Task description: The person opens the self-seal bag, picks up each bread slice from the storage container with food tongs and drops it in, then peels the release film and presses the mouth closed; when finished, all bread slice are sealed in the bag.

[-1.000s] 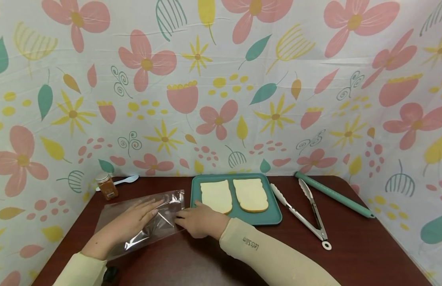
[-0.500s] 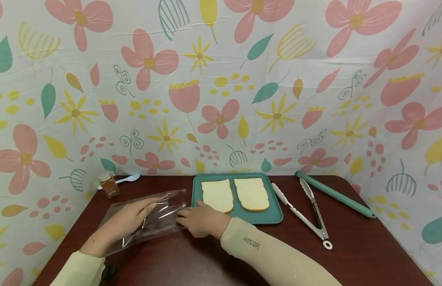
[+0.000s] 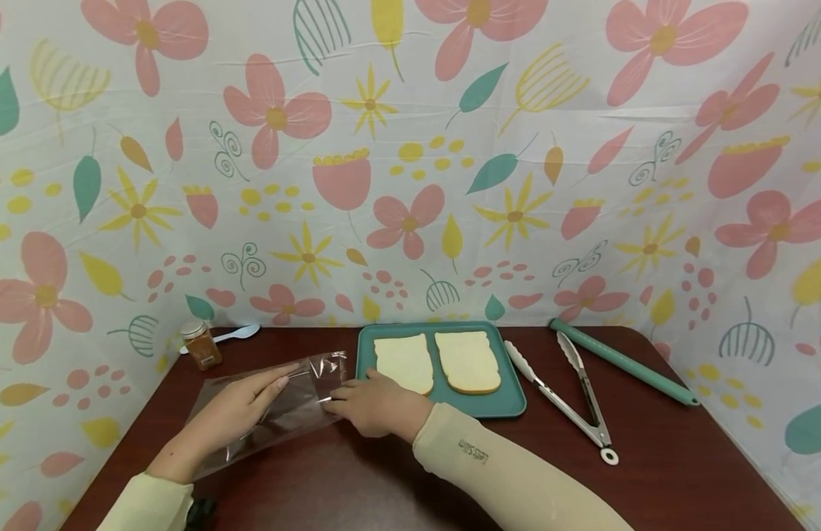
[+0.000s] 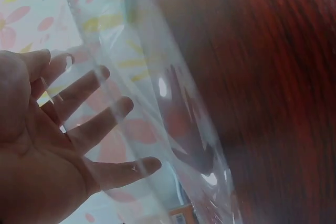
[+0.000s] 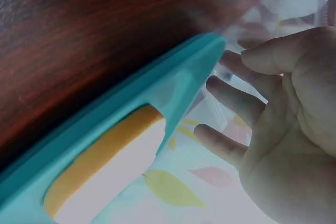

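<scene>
In the head view, a clear plastic bag lies slantwise left of centre on the dark red table. My left hand is at its left part, fingers stretched out along it. From the left wrist, that hand shows its fingers spread and nearly straight, with clear film across them. My right hand pinches the bag's right end near the tray's front left corner. In the right wrist view, thumb and index finger of this hand come together at the film while other fingers extend loosely.
A teal tray bears two bread slices. To its right lie open metal tongs and a long green stick-like tool. A small amber jar stands at the back left beside a pale blue spoon.
My left hand has shifted slightly left and turned, its thumb now showing nearer the index finger. The right hand stays at the bag's right end; the film has flattened and shifted a little.
</scene>
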Tool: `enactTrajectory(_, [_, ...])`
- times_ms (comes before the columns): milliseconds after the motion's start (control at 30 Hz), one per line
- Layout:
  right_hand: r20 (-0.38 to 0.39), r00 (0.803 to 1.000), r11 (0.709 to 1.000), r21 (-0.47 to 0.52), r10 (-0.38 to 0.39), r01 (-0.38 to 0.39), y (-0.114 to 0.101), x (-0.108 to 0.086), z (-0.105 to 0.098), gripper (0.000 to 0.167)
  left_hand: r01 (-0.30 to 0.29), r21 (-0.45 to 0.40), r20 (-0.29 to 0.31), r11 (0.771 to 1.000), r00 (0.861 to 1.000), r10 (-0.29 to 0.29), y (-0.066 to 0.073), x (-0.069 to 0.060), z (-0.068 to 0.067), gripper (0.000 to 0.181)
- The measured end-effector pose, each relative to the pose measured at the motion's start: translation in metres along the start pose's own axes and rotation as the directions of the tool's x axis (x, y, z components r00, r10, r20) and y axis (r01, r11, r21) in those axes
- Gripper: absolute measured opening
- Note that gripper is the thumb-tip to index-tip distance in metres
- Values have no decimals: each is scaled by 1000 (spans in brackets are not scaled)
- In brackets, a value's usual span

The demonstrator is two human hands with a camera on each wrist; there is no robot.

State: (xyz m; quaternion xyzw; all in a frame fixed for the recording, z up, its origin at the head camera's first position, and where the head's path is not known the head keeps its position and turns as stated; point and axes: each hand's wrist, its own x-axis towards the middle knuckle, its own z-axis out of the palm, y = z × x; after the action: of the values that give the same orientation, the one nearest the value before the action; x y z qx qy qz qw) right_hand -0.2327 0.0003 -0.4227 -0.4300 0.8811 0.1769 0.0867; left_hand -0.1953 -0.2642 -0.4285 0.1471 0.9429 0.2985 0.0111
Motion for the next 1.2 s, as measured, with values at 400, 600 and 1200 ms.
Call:
enactTrajectory(400, [-87,996,999,28,27,-25,13,-40,-13,57,25,13,-13,1000,1000,-25,3,4,2,54])
enactTrajectory(600, [-126,992,997,75,23,-14,23,-54,-9,62,10,34,-33,999,999,-9,2,4,4,54])
enactTrajectory(1200, [-236,957,944,316,170,-90,80,-137,-1,54,-28,66,-82,997,996,33,5,2,4,48])
